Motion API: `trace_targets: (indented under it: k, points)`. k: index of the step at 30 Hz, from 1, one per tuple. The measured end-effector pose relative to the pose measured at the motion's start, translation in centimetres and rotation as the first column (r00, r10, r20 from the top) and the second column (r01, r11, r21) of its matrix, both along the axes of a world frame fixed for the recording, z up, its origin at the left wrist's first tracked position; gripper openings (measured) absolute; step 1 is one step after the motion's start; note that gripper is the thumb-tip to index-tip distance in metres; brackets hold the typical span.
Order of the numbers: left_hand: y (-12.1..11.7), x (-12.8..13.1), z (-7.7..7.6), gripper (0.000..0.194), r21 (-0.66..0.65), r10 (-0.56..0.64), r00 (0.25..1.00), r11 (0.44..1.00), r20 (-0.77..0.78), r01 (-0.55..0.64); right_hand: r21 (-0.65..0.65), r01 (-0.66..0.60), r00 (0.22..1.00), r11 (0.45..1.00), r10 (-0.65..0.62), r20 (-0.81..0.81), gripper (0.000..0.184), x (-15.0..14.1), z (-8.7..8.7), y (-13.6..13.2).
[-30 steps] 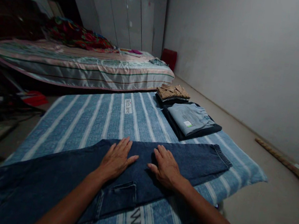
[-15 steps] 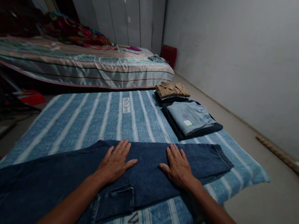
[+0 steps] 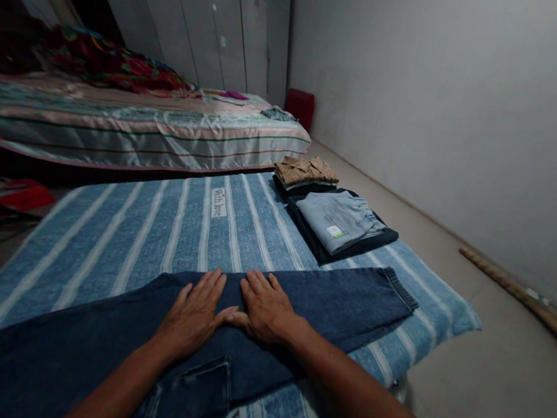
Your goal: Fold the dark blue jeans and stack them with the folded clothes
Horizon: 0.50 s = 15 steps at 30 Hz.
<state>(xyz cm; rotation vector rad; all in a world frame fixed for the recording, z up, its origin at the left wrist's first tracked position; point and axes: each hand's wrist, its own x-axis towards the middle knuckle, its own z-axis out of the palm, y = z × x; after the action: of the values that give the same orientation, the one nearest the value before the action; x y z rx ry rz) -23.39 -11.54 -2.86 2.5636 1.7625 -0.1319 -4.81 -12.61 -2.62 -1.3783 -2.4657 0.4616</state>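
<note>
Dark blue jeans (image 3: pixel 328 302) lie flat and lengthwise across the near part of a striped blue bedcover (image 3: pixel 151 221). Their elastic-looking cuff points right, and a patch pocket (image 3: pixel 197 394) shows at the near edge. My left hand (image 3: pixel 191 313) rests flat on the denim, fingers stretched away from me. Right beside it, my right hand (image 3: pixel 265 305) also lies flat on the jeans, and the two thumbs touch or overlap. Neither hand grips anything. The left end of the jeans runs out of view.
Folded light blue pants (image 3: pixel 340 219) with a white tag lie on dark folded clothes at the far right of the cover, beside a tan patterned folded garment (image 3: pixel 305 172). Behind stands a larger bed (image 3: pixel 166 136). A wooden pole (image 3: pixel 515 290) lies along the right wall.
My right hand has slid left over the jeans until its thumb meets my left thumb. My left hand stays at about the same place on the denim. The view has shifted slightly right.
</note>
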Motion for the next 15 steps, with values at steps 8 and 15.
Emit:
trace_targets:
  k: [8,15]
  points:
    - [-0.1,0.2,-0.1,0.075,-0.043,0.042,0.999,0.998,0.003,-0.042,0.018,0.228,0.966,0.974,-0.228,0.124,0.077,8.1,-1.5,-2.3]
    - [-0.1,0.2,0.1,0.074,-0.029,0.024,0.998,0.999,0.051,-0.023,0.088,0.434,0.856,0.896,-0.441,0.269,0.074,14.9,-2.7,-3.2]
